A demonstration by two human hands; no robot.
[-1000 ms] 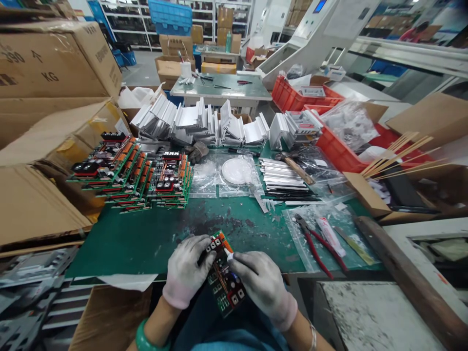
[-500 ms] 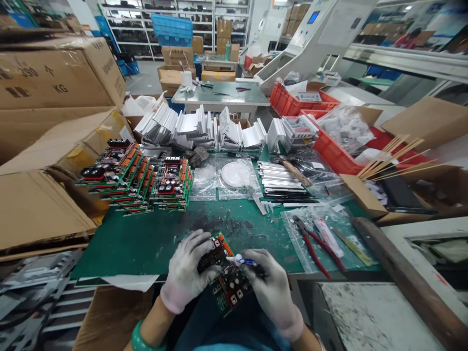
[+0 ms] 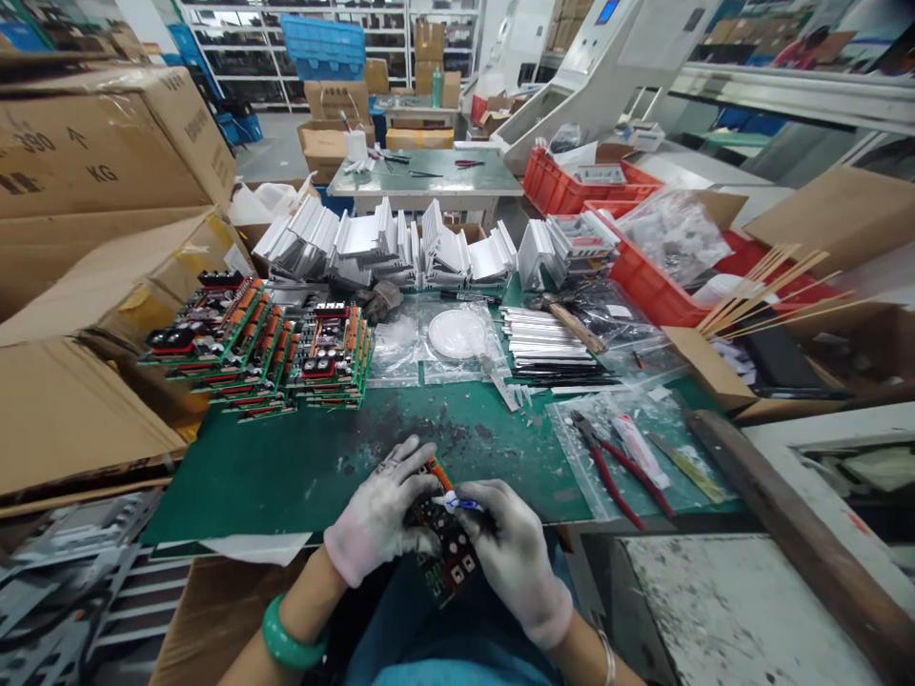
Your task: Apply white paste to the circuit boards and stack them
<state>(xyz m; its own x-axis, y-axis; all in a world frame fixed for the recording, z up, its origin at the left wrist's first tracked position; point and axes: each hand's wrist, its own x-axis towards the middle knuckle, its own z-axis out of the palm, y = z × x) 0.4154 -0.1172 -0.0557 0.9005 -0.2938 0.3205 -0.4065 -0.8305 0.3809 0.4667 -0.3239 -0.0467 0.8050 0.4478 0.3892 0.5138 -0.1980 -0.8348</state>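
Observation:
My left hand, in a whitish work glove, grips the left edge of a circuit board. The board is tilted over my lap at the front edge of the green table; orange parts show at its top end and red blocks lower down. In my gloved right hand is a small blue-and-white tool, pinched between thumb and fingers. Its white end lies over the upper part of the board; whether it touches cannot be seen. The fingers cover much of the tool, so its exact kind is unclear.
Stacked circuit boards stand on the left of the table. Silver heat sinks line the back. A round white lid, metal strips and a hammer lie in the middle. Red-handled pliers rest at right.
My left fingers have shifted further over the board's top end. The blue-and-white tool has moved slightly left and up with my right hand. The view has shifted slightly.

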